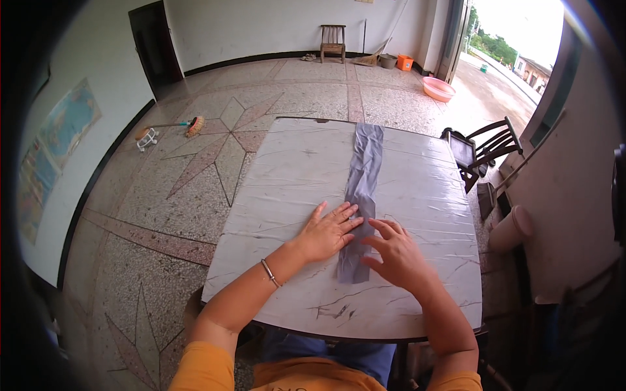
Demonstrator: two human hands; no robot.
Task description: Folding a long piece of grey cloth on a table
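Two bare hands are at work in my head view, both over a long, creased grey strip (366, 163) that lies lengthwise on a white, marble-patterned table (287, 182). I see the strip run from the table's far edge, a little right of its middle, toward the person, its near end stopping short of the near edge. The left hand (326, 236) lies flat with fingers spread wide, its fingertips over the strip's left side and its palm on the tabletop; I make out a metal bracelet (269, 274) on that wrist. The right hand (399, 255) is at the strip's other side, fingers loosely bent and a gap showing between thumb and forefinger; from here I cannot tell whether its tips press on the material. Beyond the table's right side I have a dark chair (495, 151), with a pink bin (511, 229) nearer the person, by the wall. Farther off, I pick out a pink basin (438, 90) near the doorway and an orange bucket (405, 62) behind it.
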